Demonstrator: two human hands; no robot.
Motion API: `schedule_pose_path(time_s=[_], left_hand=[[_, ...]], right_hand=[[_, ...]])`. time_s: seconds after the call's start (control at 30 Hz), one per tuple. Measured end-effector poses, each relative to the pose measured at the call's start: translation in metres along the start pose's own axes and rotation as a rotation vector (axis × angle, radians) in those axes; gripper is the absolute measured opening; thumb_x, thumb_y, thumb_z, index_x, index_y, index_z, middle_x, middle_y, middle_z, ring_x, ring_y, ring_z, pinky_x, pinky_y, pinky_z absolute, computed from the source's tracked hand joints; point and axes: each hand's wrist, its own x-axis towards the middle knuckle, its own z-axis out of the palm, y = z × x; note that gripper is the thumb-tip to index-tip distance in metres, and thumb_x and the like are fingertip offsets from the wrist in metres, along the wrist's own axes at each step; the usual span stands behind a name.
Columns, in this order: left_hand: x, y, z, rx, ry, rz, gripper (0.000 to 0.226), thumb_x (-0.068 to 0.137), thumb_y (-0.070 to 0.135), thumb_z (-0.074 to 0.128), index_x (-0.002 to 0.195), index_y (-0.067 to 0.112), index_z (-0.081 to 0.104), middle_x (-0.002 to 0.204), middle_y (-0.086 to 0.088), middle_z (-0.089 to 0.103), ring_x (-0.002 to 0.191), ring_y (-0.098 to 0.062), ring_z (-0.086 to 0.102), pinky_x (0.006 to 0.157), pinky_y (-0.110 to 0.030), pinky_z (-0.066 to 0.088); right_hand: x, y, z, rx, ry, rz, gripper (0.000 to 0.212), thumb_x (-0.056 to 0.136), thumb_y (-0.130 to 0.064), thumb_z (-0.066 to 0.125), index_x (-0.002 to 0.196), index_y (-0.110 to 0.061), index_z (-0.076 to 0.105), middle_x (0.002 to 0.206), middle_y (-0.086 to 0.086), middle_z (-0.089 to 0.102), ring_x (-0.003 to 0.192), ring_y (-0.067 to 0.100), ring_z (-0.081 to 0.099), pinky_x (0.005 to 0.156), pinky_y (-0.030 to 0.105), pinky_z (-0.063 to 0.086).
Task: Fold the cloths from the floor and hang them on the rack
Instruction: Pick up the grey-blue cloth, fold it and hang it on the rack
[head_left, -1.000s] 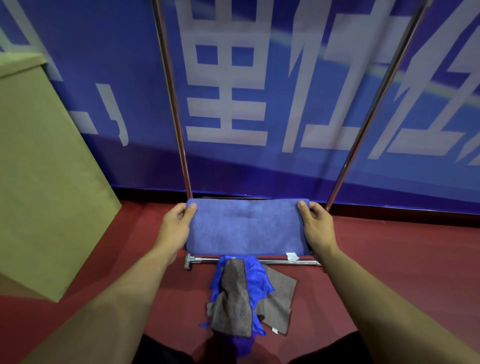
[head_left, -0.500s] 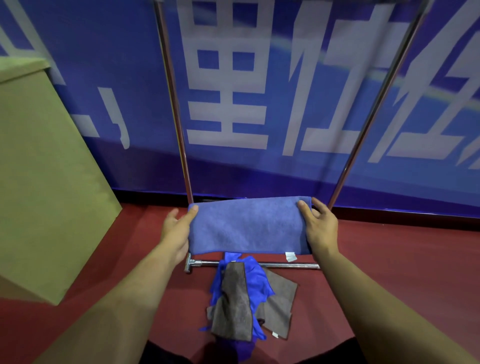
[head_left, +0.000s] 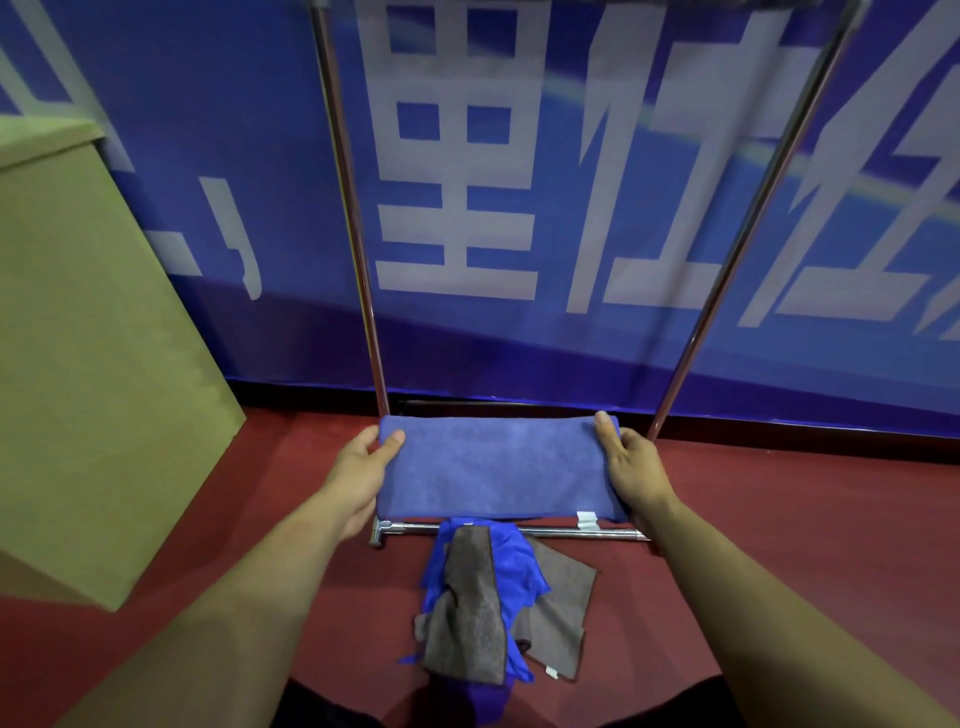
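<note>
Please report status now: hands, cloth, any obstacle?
Left hand and right hand grip folded blue cloth by its ends. Rack ahead, nothing blocking.

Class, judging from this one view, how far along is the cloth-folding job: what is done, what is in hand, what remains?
Done: one blue cloth is folded into a neat band. In hand: the left hand and right hand grip its two ends in front of the rack; nothing visibly hangs there. Left: a pile of brown and blue cloths lies unfolded on the red floor.

Box: tall olive-tan cardboard box (head_left: 88, 338), left of the hands.
Banner: blue wall banner with large white characters (head_left: 519, 208), beyond the hands.
Floor: dark red floor (head_left: 779, 519).
</note>
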Motion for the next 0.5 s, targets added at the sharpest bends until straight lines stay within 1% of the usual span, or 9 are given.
schedule_pose_path(time_s=[0.03, 0.07, 0.13, 0.17, 0.23, 0.27, 0.37, 0.43, 0.5], left_hand=[[0.001, 0.000, 0.002, 0.011, 0.014, 0.029, 0.014, 0.102, 0.019, 0.056, 0.111, 0.012, 0.064, 0.115, -0.014, 0.072, 0.088, -0.018, 0.071, 0.071, -0.029, 0.057], [0.001, 0.001, 0.003, 0.006, 0.020, 0.044, 0.012, 0.102, 0.020, 0.056, 0.109, 0.014, 0.064, 0.115, -0.013, 0.073, 0.089, -0.017, 0.071, 0.072, -0.028, 0.057], [0.002, 0.002, 0.004, -0.052, -0.016, 0.014, 0.014, 0.102, 0.017, 0.055, 0.112, 0.013, 0.064, 0.114, -0.012, 0.073, 0.089, -0.018, 0.072, 0.074, -0.029, 0.060], [0.001, 0.003, 0.004, -0.090, -0.057, -0.024, 0.017, 0.101, 0.012, 0.056, 0.115, 0.009, 0.065, 0.113, -0.013, 0.074, 0.089, -0.019, 0.073, 0.075, -0.029, 0.061], [-0.002, 0.005, 0.004, -0.125, -0.129, -0.110, 0.021, 0.097, 0.003, 0.057, 0.116, 0.000, 0.066, 0.106, -0.015, 0.075, 0.084, -0.020, 0.076, 0.069, -0.028, 0.062], [-0.003, 0.006, 0.004, -0.117, -0.139, -0.138, 0.020, 0.096, 0.000, 0.057, 0.113, -0.004, 0.066, 0.101, -0.016, 0.076, 0.080, -0.020, 0.076, 0.065, -0.027, 0.061], [-0.002, 0.006, 0.001, -0.100, -0.068, -0.143, 0.017, 0.095, 0.000, 0.060, 0.109, -0.007, 0.066, 0.087, -0.014, 0.077, 0.071, -0.017, 0.076, 0.058, -0.023, 0.059], [0.001, 0.003, -0.002, -0.091, -0.011, -0.111, 0.018, 0.094, 0.004, 0.064, 0.108, -0.006, 0.067, 0.091, -0.015, 0.077, 0.073, -0.017, 0.075, 0.063, -0.024, 0.061], [0.007, 0.000, -0.005, -0.069, 0.038, -0.074, 0.021, 0.092, 0.009, 0.068, 0.106, -0.005, 0.070, 0.101, -0.019, 0.075, 0.083, -0.022, 0.073, 0.077, -0.029, 0.061]], right_hand=[[-0.001, 0.000, 0.000, 0.103, -0.071, 0.080, 0.048, 0.096, -0.045, 0.062, 0.087, 0.002, 0.067, 0.079, 0.011, 0.072, 0.069, 0.018, 0.062, 0.064, 0.035, 0.053], [-0.004, -0.001, 0.000, 0.223, -0.161, 0.159, 0.039, 0.095, -0.035, 0.067, 0.096, 0.003, 0.070, 0.087, 0.014, 0.076, 0.072, 0.022, 0.068, 0.061, 0.033, 0.057], [-0.009, -0.001, -0.001, 0.382, -0.299, 0.247, 0.028, 0.093, -0.015, 0.069, 0.109, 0.009, 0.069, 0.099, 0.020, 0.076, 0.079, 0.027, 0.072, 0.066, 0.033, 0.062], [-0.008, 0.000, -0.002, 0.414, -0.314, 0.250, 0.027, 0.092, -0.009, 0.068, 0.111, 0.011, 0.068, 0.100, 0.020, 0.076, 0.080, 0.027, 0.073, 0.069, 0.034, 0.062], [-0.004, 0.004, -0.003, 0.419, -0.251, 0.217, 0.027, 0.091, -0.007, 0.069, 0.109, 0.012, 0.069, 0.097, 0.020, 0.076, 0.084, 0.029, 0.071, 0.079, 0.040, 0.060], [-0.002, 0.006, -0.004, 0.401, -0.203, 0.191, 0.026, 0.090, -0.008, 0.071, 0.108, 0.011, 0.070, 0.095, 0.019, 0.076, 0.086, 0.031, 0.070, 0.083, 0.044, 0.059], [0.002, 0.011, -0.007, 0.296, -0.120, 0.102, 0.017, 0.087, -0.015, 0.077, 0.096, -0.001, 0.076, 0.096, 0.016, 0.078, 0.089, 0.030, 0.071, 0.091, 0.049, 0.058], [0.001, 0.011, -0.008, 0.244, -0.091, 0.066, 0.013, 0.086, -0.018, 0.078, 0.092, -0.006, 0.078, 0.095, 0.015, 0.078, 0.086, 0.026, 0.071, 0.090, 0.049, 0.059], [0.000, 0.010, -0.009, 0.212, -0.053, 0.035, 0.014, 0.085, -0.020, 0.080, 0.088, -0.007, 0.078, 0.092, 0.016, 0.078, 0.080, 0.022, 0.069, 0.085, 0.049, 0.059]])
